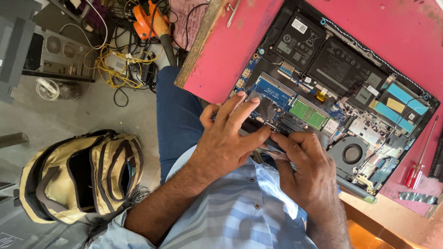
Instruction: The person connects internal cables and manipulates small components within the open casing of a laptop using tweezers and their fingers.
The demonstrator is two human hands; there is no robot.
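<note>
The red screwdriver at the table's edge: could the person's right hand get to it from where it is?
Probably yes. The red screwdriver lies uncovered on the pink table, beyond the opened laptop, on the right hand's side, with nothing lying across the way.

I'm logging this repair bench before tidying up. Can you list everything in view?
opened black laptop base: one, circuit boards, fan and battery exposed, on the table
pink-red table top: one, upper right
red-handled screwdriver: one, right of the laptop
tan and black fabric backpack: one, on the floor, lower left
orange power tool: one, top, among yellow cables
grey computer case: one, upper left
left hand: fingers on the laptop's board
right hand: touching the laptop's near edge
</note>
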